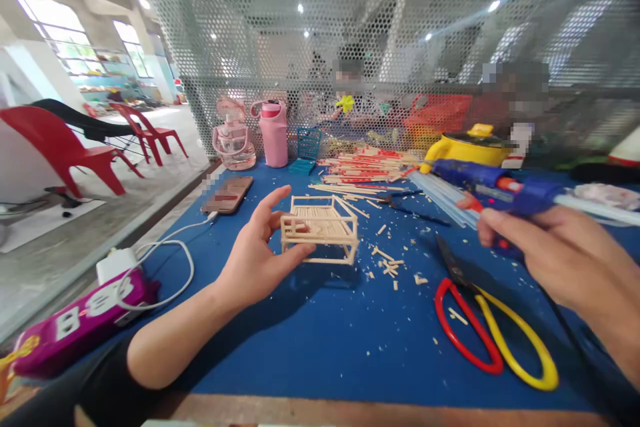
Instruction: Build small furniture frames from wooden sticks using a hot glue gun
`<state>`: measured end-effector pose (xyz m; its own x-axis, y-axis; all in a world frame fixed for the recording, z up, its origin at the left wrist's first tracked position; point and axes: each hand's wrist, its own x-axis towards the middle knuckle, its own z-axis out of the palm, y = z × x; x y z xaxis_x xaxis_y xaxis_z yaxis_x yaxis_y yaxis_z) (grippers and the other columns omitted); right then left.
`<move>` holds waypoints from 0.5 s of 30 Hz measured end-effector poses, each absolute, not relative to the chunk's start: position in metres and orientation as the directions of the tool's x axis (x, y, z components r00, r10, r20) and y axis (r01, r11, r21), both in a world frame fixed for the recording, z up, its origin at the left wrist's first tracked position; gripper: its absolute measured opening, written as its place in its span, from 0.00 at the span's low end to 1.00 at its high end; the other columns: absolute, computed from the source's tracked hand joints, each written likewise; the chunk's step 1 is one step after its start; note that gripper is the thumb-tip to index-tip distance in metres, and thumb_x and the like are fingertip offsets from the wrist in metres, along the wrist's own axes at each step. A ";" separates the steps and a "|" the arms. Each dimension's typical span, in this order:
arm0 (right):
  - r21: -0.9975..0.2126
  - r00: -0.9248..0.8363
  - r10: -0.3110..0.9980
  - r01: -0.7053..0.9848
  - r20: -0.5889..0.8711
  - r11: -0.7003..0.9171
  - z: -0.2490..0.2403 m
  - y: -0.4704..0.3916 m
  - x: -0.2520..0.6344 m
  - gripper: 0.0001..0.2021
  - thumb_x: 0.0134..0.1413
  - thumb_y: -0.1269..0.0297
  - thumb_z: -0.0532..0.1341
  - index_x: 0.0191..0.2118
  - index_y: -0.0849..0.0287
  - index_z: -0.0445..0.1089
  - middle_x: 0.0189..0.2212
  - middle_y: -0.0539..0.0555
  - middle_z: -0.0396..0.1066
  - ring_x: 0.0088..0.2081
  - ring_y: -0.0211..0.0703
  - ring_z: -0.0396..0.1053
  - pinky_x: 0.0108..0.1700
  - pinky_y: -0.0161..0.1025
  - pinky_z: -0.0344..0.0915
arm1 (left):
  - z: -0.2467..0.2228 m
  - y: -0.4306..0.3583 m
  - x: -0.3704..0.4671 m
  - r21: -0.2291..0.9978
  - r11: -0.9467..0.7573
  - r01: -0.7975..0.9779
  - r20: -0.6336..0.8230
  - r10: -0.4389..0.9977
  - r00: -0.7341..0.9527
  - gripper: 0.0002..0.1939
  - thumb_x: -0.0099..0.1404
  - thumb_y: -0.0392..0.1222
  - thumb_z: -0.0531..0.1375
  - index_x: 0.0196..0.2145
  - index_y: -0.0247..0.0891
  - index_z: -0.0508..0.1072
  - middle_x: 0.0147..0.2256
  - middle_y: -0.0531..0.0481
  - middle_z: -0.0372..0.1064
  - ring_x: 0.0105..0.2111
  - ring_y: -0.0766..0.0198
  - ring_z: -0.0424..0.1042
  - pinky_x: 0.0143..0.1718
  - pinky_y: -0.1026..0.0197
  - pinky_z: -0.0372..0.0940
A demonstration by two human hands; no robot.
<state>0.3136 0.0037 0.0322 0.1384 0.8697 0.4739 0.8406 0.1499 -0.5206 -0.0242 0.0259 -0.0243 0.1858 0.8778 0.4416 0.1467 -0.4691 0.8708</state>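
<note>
My left hand [260,253] grips the left side of a small frame of thin wooden sticks [320,230], shaped like a miniature bed with a slatted base. The thumb lies along its front and the other fingers are behind it. On the right, my right hand [550,253] is wrapped round a blue glue gun [480,180] whose nozzle points left. A clear glue stick [595,210] juts from the gun's back end. Below the gun lie scissors [465,287] with one red and one yellow handle. Short stick offcuts [390,263] are scattered between the frame and the scissors.
Behind the frame lies a pile of sticks [365,167], with pliers [415,207] in front. A yellow pot [470,147], pink bottle [273,133], clear jug [234,143] and blue stand [306,150] line the mesh screen [280,33]. A phone [230,195] and purple power strip [85,320] are left.
</note>
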 end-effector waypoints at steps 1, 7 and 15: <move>-0.514 0.126 0.888 0.847 0.442 0.136 0.030 0.003 0.309 0.18 0.51 0.49 0.57 0.38 0.57 0.73 0.26 0.54 0.74 0.27 0.47 0.70 0.32 0.42 0.65 | -0.024 0.025 -0.025 0.863 -0.476 0.169 0.441 0.873 0.207 0.41 0.57 0.40 0.66 0.63 0.43 0.50 0.40 0.48 0.71 0.40 0.62 0.73 0.43 0.60 0.69; -0.437 0.192 0.910 0.899 0.367 -0.013 0.022 0.006 0.282 0.13 0.50 0.53 0.58 0.33 0.57 0.70 0.25 0.55 0.73 0.28 0.47 0.68 0.30 0.41 0.63 | -0.033 0.025 -0.029 0.741 -0.552 0.383 0.358 0.807 0.469 0.45 0.58 0.34 0.63 0.65 0.44 0.41 0.39 0.50 0.69 0.40 0.63 0.70 0.47 0.56 0.64; -0.498 0.171 0.874 0.862 0.456 0.091 0.018 -0.049 0.269 0.11 0.52 0.52 0.58 0.33 0.53 0.70 0.26 0.54 0.74 0.27 0.47 0.70 0.28 0.41 0.65 | -0.033 0.016 -0.031 0.553 -0.646 0.526 0.315 0.747 0.586 0.49 0.57 0.45 0.65 0.66 0.41 0.38 0.50 0.41 0.66 0.48 0.55 0.67 0.52 0.49 0.62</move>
